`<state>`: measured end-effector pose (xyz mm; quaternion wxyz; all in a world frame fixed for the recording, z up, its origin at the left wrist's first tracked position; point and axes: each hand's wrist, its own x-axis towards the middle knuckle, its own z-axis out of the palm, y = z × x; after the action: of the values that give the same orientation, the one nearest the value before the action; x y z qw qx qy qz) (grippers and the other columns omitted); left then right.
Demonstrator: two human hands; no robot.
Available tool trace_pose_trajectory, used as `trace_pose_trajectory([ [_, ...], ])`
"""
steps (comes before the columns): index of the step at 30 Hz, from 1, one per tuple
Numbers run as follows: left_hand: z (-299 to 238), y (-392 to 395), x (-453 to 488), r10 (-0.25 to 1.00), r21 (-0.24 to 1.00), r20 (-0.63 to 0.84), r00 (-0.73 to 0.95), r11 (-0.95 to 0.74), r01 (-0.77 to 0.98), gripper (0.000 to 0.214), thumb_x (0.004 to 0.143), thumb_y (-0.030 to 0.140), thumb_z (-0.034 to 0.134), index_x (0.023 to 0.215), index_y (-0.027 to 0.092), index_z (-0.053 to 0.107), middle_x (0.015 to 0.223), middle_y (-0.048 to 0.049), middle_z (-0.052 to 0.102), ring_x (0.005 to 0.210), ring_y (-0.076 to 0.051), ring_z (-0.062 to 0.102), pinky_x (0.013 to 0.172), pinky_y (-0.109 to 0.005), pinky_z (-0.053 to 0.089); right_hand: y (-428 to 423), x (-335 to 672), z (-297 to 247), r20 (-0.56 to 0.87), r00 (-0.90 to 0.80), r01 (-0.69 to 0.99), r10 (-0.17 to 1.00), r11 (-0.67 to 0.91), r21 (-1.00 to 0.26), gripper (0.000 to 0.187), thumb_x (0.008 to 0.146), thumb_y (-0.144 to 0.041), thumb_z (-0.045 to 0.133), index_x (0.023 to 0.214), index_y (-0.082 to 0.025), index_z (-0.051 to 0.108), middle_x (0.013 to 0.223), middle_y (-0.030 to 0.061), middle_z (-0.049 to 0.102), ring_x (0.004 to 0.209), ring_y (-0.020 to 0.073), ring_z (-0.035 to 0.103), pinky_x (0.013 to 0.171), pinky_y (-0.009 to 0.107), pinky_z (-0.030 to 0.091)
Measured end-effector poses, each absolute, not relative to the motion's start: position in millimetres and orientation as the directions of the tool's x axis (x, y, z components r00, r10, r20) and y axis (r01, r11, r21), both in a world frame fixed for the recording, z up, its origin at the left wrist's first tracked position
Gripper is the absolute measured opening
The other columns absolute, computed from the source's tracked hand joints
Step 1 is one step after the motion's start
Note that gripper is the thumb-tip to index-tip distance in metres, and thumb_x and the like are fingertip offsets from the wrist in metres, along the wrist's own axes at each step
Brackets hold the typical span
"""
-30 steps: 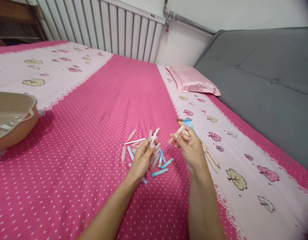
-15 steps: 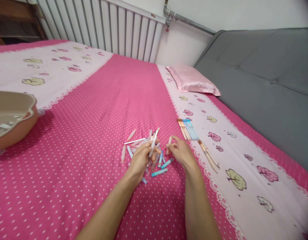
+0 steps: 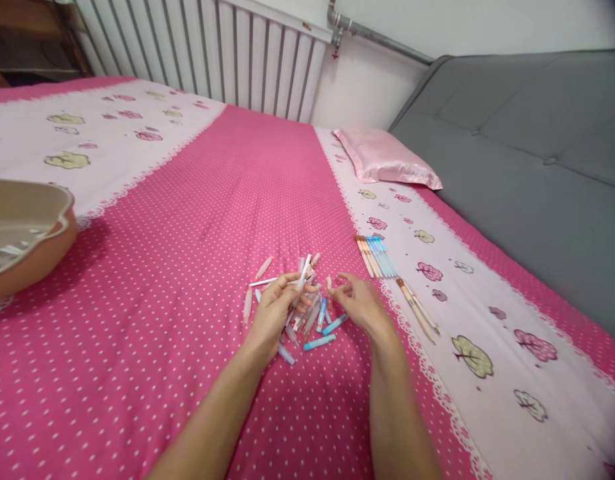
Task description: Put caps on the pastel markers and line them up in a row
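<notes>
The left grip point(image 3: 276, 310) pinches a white tube point(image 3: 304, 271) low, I'd guess to leave its top free, over the heaped pen parts point(image 3: 312, 316), while the right grip point(image 3: 361, 305) hovers half-curled beside them, holding what, if anything, I can't tell.

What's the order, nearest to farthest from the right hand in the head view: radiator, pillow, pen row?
1. Pen row: just ahead of the right hand, slightly right.
2. Pillow: farther ahead, by the headboard.
3. Radiator: ahead and left, past the bed.
</notes>
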<state>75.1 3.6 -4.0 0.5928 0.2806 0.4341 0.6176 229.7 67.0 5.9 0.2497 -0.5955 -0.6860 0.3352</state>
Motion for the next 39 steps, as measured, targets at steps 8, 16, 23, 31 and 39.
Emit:
trace_pose_trajectory([
  [8,1.6,2.1,83.2,0.998,0.942,-0.052,-0.029,0.040,-0.333,0.024,0.072,0.019,0.055,0.095,0.013,0.061,0.074,-0.0026,0.063,0.058,-0.010,0.054,0.056,-0.021,0.042,48.4,216.2,39.5,-0.098,-0.472,0.145,0.876,-0.033,-0.989,0.036,0.073,-0.040,0.063,0.102,-0.018,0.066,0.069,-0.0005,0.062,0.056,0.0096,0.051,0.055,0.023,0.039],
  [16,-2.1,3.4,75.7,0.997,0.978,0.006,-0.075,-0.022,-0.208,0.024,0.069,0.015,0.055,0.092,0.015,0.062,0.089,-0.0058,0.066,0.083,-0.018,0.062,0.071,-0.026,0.046,56.2,217.6,33.3,0.016,-0.181,0.057,0.983,0.027,-0.998,0.031,0.070,-0.045,0.067,0.082,-0.017,0.071,0.061,-0.0029,0.053,0.052,0.0072,0.042,0.050,0.020,0.035],
  [23,-9.9,5.5,58.3,0.974,0.998,0.068,-0.214,-0.067,0.013,0.028,0.072,0.015,0.049,0.097,0.016,0.061,0.097,-0.0061,0.067,0.085,-0.018,0.062,0.077,-0.028,0.046,63.4,235.0,37.1,0.063,0.111,-0.088,0.992,0.073,-0.993,0.037,0.067,-0.051,0.067,0.082,-0.017,0.067,0.067,-0.0021,0.049,0.054,0.0067,0.042,0.046,0.018,0.034],
  [31,-14.3,3.5,38.9,0.902,0.671,0.208,-0.378,0.149,0.727,0.033,0.077,0.016,0.044,0.104,0.017,0.064,0.097,-0.0124,0.066,0.096,-0.029,0.056,0.086,-0.041,0.040,63.7,236.1,35.9,0.061,0.107,-0.107,0.992,0.072,-0.992,0.036,0.067,-0.050,0.067,0.082,-0.017,0.068,0.066,-0.0034,0.049,0.054,0.0057,0.042,0.047,0.018,0.033],
  [39,-10.9,1.4,36.1,0.897,0.597,0.268,-0.351,0.131,0.791,0.031,0.077,0.019,0.046,0.100,0.017,0.066,0.101,-0.0101,0.066,0.099,-0.027,0.055,0.089,-0.038,0.039,64.1,237.5,35.9,0.062,0.118,-0.080,0.991,0.072,-0.994,0.037,0.066,-0.050,0.068,0.082,-0.017,0.068,0.066,-0.0030,0.049,0.054,0.0065,0.042,0.047,0.019,0.033],
])
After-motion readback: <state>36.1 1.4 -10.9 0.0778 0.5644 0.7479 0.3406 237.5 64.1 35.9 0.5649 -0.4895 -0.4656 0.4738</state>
